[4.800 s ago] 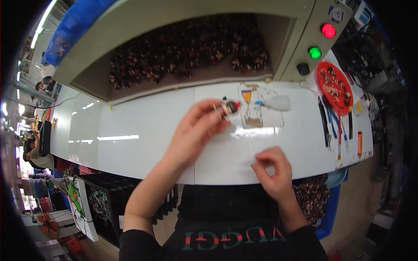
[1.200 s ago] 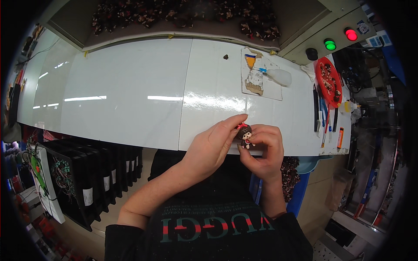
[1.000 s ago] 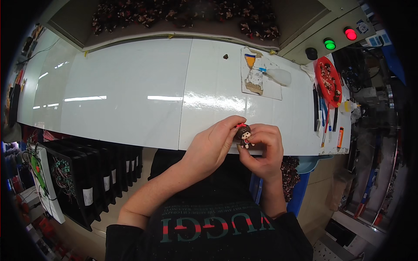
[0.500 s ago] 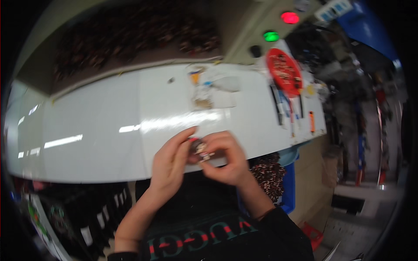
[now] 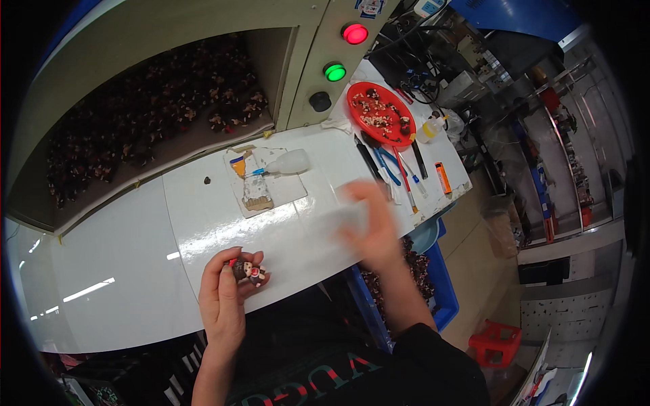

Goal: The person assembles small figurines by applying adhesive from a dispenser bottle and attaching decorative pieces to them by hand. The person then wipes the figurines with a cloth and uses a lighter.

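A small figurine [image 5: 250, 271] with dark brown hair, a pale face and a red bit on its head lies in my left hand [image 5: 225, 291]. That hand's fingers and thumb close around it, just over the front edge of the white table [image 5: 145, 237]. Off to the right, my right hand [image 5: 374, 227] is blurred by motion above the table. Its thumb and fingers are spread apart, and I see nothing between them. Beyond it lie several slim tools, among them blue-handled pliers [image 5: 388, 169] and a red brush-like stick [image 5: 406, 179].
A red dish [image 5: 380, 91] of small parts stands at back right, near an orange lighter-like piece [image 5: 442, 177]. A squeeze bottle [image 5: 290, 162] lies on a worn board [image 5: 288, 196]. Many figurines fill the machine opening [image 5: 162, 115]. A blue crate [image 5: 443, 291] sits below, right.
My right hand has left the figurine and swung right, toward the tools. My left hand keeps hold of the figurine. The view has turned to the right.
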Action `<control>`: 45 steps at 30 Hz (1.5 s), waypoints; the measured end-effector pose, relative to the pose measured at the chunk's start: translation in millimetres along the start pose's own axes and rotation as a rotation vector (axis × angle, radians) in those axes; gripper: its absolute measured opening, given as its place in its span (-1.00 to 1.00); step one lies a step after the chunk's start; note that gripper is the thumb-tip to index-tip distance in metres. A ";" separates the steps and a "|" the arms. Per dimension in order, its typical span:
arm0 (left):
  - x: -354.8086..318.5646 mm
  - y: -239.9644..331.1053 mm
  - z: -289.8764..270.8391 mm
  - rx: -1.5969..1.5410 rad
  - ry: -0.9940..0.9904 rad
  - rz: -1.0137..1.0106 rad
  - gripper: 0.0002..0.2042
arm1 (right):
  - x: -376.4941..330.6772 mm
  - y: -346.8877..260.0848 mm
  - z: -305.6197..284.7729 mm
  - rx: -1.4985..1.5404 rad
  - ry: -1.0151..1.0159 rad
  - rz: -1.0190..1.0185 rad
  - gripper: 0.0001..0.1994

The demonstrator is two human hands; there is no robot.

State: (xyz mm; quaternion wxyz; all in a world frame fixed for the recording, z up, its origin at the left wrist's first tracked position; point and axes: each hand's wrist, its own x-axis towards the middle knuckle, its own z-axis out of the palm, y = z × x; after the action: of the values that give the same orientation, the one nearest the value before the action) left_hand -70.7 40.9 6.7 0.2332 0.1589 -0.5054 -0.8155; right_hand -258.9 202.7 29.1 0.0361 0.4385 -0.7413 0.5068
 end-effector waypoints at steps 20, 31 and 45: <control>-9.7 -5.6 -50.8 0.248 0.035 -0.016 -0.73 | 51.7 216.6 -138.2 -0.492 0.253 0.592 -0.44; -6.9 -12.3 -41.3 0.209 0.052 0.023 -0.72 | 52.1 65.4 -36.1 -0.301 0.032 0.132 -0.73; -12.5 -3.4 -46.4 0.099 0.056 0.031 -0.70 | 83.1 39.1 55.9 -0.323 -0.568 0.075 -0.59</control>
State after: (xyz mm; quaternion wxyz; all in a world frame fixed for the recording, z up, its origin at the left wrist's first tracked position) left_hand -38.0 14.2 -16.4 0.2519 0.1852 -0.5409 -0.7808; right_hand -314.8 112.0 15.3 -0.1216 0.5235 -0.8081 0.2413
